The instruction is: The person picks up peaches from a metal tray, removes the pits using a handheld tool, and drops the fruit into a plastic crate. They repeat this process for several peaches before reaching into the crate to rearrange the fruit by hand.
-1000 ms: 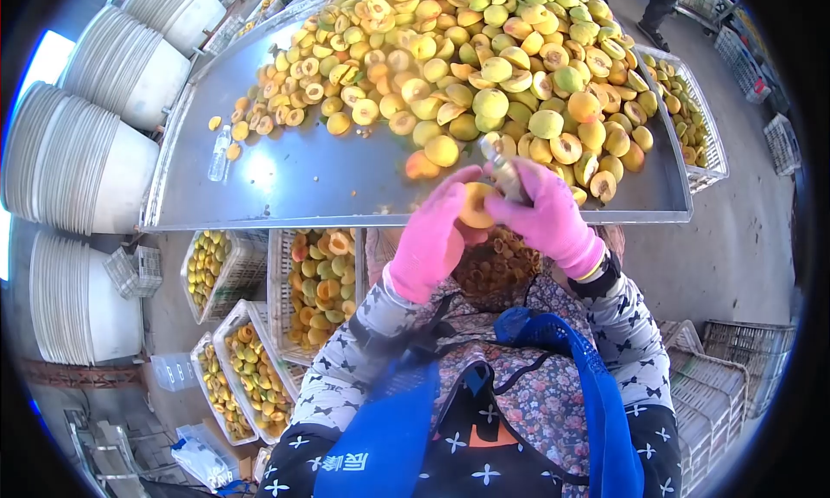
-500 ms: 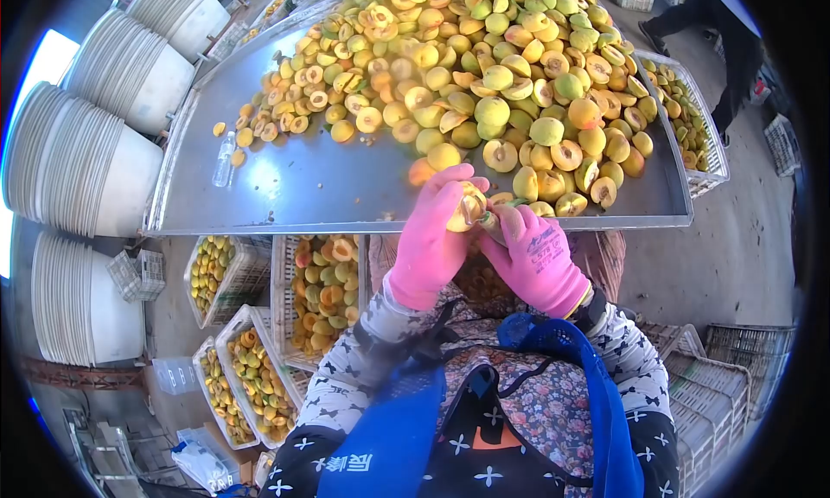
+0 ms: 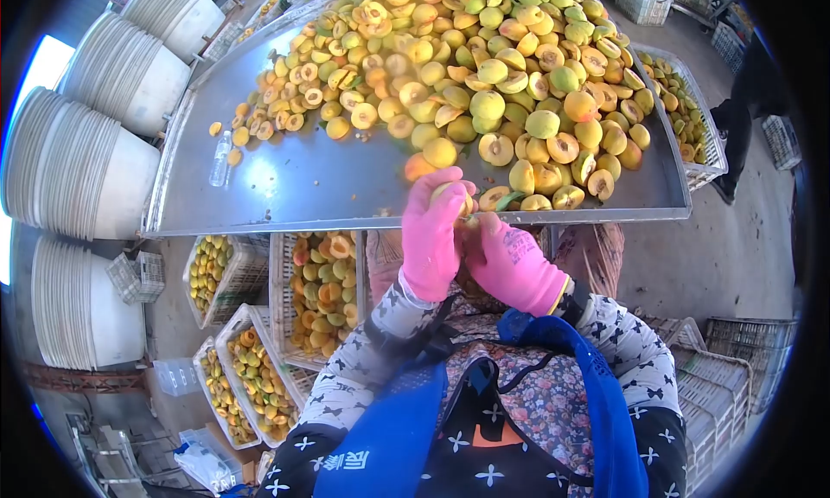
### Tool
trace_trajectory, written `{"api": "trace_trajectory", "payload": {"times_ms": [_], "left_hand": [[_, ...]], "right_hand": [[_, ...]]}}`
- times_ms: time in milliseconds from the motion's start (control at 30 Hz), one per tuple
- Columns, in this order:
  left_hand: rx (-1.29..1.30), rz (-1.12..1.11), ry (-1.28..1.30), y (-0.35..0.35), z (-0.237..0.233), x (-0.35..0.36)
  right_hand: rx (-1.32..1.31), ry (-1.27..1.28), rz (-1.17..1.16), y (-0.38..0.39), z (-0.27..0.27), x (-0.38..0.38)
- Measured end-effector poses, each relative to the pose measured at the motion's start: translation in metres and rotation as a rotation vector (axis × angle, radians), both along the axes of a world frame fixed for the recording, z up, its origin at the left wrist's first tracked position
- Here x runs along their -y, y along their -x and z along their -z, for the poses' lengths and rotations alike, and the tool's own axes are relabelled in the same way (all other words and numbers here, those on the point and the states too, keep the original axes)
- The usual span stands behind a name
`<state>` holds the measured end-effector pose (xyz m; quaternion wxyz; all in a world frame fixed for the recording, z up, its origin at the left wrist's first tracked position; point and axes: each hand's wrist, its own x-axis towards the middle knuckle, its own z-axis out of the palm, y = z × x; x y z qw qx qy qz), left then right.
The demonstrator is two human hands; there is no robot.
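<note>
My left hand (image 3: pixel 434 239), in a pink glove, is closed round a yellow fruit (image 3: pixel 465 206) at the near edge of the metal table (image 3: pixel 346 182). Close beside it, my right hand (image 3: pixel 517 264), gloved in pink too, has thumb and fingers pressed together at the underside of that fruit; what they pinch is hidden. Just beyond both hands lies a large heap of halved and whole yellow-green fruit (image 3: pixel 543 124), many halves showing brown centres. A green leaf (image 3: pixel 508 201) rests by the near halves.
A plastic bottle (image 3: pixel 220 159) lies on the table's left. Stacked white tubs (image 3: pixel 82 161) stand at far left. Fruit-filled crates (image 3: pixel 258 384) sit below the table, and another crate (image 3: pixel 683 109) is at its right. Empty crates (image 3: pixel 709 403) are at lower right. A person's dark-clothed leg (image 3: pixel 735 135) shows at upper right.
My hands have drawn together, my right hand moving left and down, its fingers now under the fruit. At upper right, the other person has shifted right and nearer.
</note>
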<state>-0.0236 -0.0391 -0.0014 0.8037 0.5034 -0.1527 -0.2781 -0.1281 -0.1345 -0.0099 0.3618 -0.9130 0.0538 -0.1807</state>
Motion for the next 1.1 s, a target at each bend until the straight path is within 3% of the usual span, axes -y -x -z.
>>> {"api": "trace_trajectory", "payload": {"times_ms": [67, 267, 300, 400, 533, 600, 667, 767, 800, 833, 900, 933, 1000, 1100], "left_hand": [[0.024, -0.039, -0.017, 0.000, 0.003, 0.000], [0.036, -0.006, -0.023, -0.003, 0.014, -0.004], [0.022, -0.013, -0.021, -0.001, 0.013, -0.001], [0.001, -0.040, -0.064, -0.005, 0.018, 0.004], [0.097, -0.052, -0.122, -0.012, 0.026, -0.002], [0.022, 0.047, -0.125, -0.015, 0.020, -0.005], [-0.172, 0.231, -0.143, -0.025, 0.000, -0.015], [0.401, 0.434, -0.547, -0.028, -0.010, -0.027], [0.352, 0.409, -0.498, -0.030, -0.010, -0.025], [0.304, 0.384, -0.448, -0.032, -0.010, -0.023], [-0.174, 0.208, 0.020, -0.036, 0.015, -0.020], [-0.223, 0.196, 0.136, -0.035, 0.013, -0.017], [-0.328, 0.178, 0.367, -0.030, 0.002, -0.008], [-0.302, 0.333, 0.399, -0.023, -0.004, -0.010]], "right_hand": [[0.142, -0.155, -0.037, -0.007, 0.013, -0.003], [-0.149, 0.354, 0.069, -0.006, 0.016, 0.019], [-0.089, 0.403, 0.061, -0.007, 0.024, 0.021], [-0.061, 0.079, -0.056, -0.021, 0.059, 0.010], [0.123, 0.000, -0.117, -0.024, 0.067, -0.009], [0.046, -0.042, -0.143, -0.019, 0.077, 0.001], [-0.164, 0.052, -0.152, -0.008, 0.035, 0.027], [-0.048, 0.330, -0.112, -0.006, 0.038, 0.041], [0.011, 0.395, -0.107, -0.007, 0.034, 0.045], [0.060, 0.280, -0.058, -0.009, 0.036, 0.045], [0.138, 0.017, 0.071, -0.005, 0.030, 0.031], [0.173, -0.119, 0.138, 0.000, 0.025, 0.021], [0.134, -0.143, 0.146, 0.005, 0.015, 0.005], [0.139, -0.057, 0.176, 0.003, 0.024, -0.004]]}}
